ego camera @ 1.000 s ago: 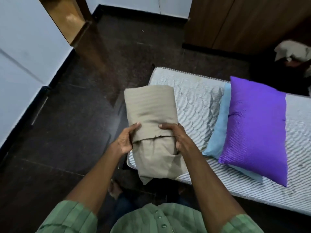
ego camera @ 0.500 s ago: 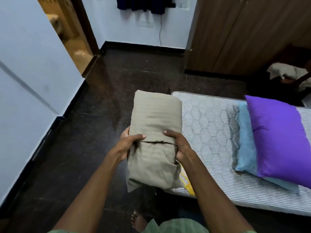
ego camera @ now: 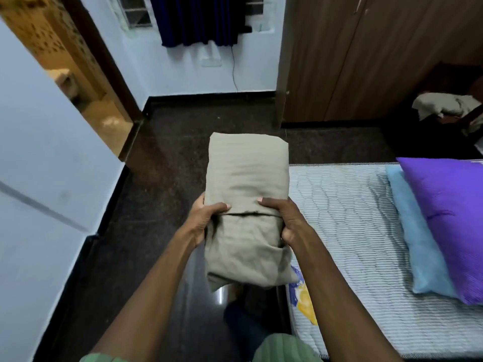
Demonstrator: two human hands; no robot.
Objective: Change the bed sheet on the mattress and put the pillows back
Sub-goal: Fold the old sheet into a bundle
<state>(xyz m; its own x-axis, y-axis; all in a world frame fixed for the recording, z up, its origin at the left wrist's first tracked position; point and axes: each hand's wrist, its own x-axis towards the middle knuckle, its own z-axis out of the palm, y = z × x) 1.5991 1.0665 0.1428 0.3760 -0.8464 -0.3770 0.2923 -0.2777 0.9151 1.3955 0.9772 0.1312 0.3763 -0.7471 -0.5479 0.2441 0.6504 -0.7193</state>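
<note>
Now both hands' fingers (ego camera: 220,206) round the folded sheet (ego camera: 247,194) (bare mattress (ego camera: 347,231) edge alongside).

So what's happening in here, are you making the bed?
A person is standing at the end of a bare mattress, holding a folded beige bed sheet in the air. The left hand and right hand grip it from either side. The sheet is not unfolded yet. A purple pillow lies on top of a light blue pillow on the mattress.
</note>
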